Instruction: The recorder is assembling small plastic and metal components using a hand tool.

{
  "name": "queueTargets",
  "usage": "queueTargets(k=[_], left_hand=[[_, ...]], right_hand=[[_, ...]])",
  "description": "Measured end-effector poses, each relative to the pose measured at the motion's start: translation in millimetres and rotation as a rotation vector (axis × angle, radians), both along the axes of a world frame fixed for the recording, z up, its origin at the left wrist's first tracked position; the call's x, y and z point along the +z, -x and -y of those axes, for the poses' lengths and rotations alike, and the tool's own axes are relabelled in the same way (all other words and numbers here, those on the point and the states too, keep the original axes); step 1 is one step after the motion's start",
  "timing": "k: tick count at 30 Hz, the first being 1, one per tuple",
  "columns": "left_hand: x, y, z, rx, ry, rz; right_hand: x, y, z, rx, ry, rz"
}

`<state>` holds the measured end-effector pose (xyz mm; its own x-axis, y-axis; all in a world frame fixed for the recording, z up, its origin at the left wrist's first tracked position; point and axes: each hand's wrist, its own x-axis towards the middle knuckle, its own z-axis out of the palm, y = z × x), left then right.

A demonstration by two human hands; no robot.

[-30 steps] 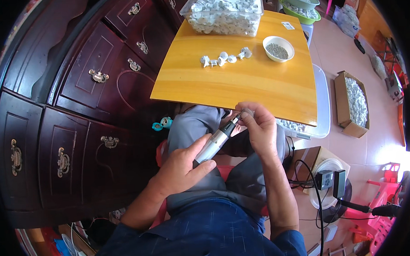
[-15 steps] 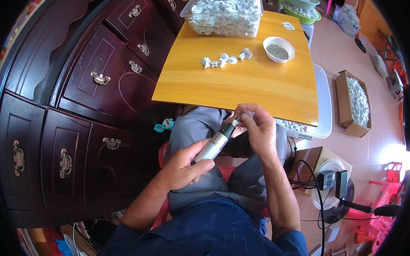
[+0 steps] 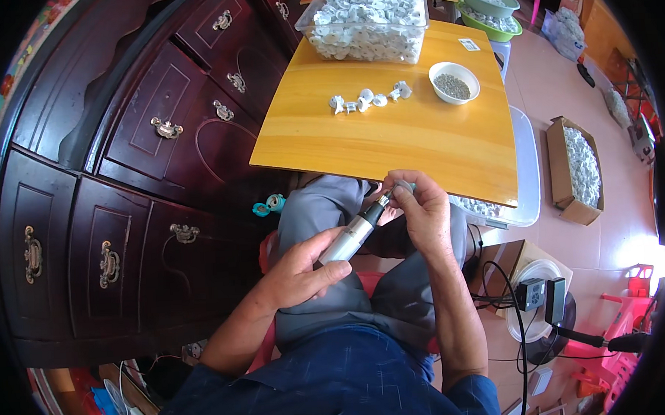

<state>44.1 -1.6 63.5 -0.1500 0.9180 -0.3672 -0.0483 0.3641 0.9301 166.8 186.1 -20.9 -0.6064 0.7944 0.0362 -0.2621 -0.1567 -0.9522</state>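
My left hand (image 3: 303, 275) is wrapped round the silver barrel of a power screwdriver (image 3: 349, 239), whose black nose points up and to the right. At its tip, just off the table's near edge, my right hand (image 3: 428, 212) pinches a small pale plastic part (image 3: 402, 186). The bit meets this part; my fingers hide most of it. Beyond my hands, several loose white plastic parts (image 3: 365, 95) lie in a rough row on the yellow wooden table (image 3: 389, 142). To their right stands a white bowl (image 3: 476, 91) of small metal screws.
A clear bin (image 3: 422, 29) heaped with white parts stands at the table's far end. Dark drawers (image 3: 129, 146) line the left. On the right floor are a cardboard box (image 3: 561, 171) of parts, a translucent tub (image 3: 526, 162) and black cables (image 3: 516, 303). Basins (image 3: 513, 5) stand far right.
The whole view has shifted very slightly. Both hands keep their hold, and the part at the bit's tip shows a little more between my right fingers.
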Motion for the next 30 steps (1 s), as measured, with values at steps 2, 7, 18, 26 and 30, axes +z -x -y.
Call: queueTargets(k=[2,7,18,26,30], left_hand=[[-2.1,0.4,-0.9,-0.007,0.012,-0.007],[10.1,8.4,-7.5,-0.011,0.009,-0.167],[-37.2,83.0,-91.6,-0.094,-0.166,-1.318],[-54.5,85.5,-148.7,-0.209,-0.214,-1.426],[-60.5,91.1,-169.2,-0.217,-0.264,-1.436]], right_hand=[[-0.9,-1.9,-2.5,0.015,-0.006,0.004],[11.5,-8.1,-7.1,0.046,0.235,-0.089],[10.4,-15.1,-20.6,0.199,0.743,-0.568],[1.6,-17.8,-24.3,0.204,0.798,-0.624],[1.7,-17.5,-23.9,0.183,0.819,-0.622]])
